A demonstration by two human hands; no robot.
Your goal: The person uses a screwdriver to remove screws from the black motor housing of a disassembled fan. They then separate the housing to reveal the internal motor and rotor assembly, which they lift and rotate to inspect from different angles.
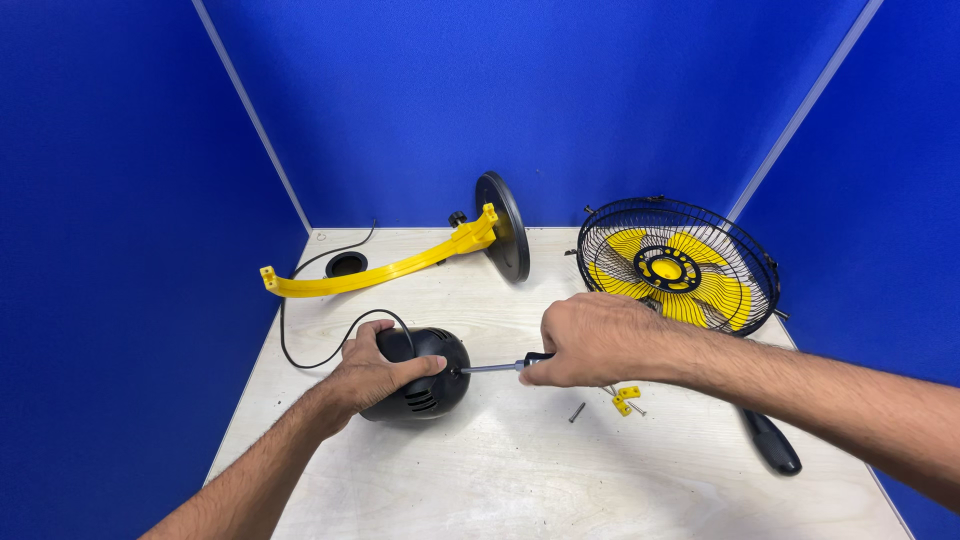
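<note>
Motor housing (425,385) under left hand (375,375)

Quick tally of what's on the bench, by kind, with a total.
Black motor housing, under left hand: 1
Screwdriver in right hand: 1
Fan guard with yellow blades: 1
Yellow stand arm with black base: 1
Small yellow clips: 2
Loose screws: at least 2
Black handle: 1
Total: 9
</note>
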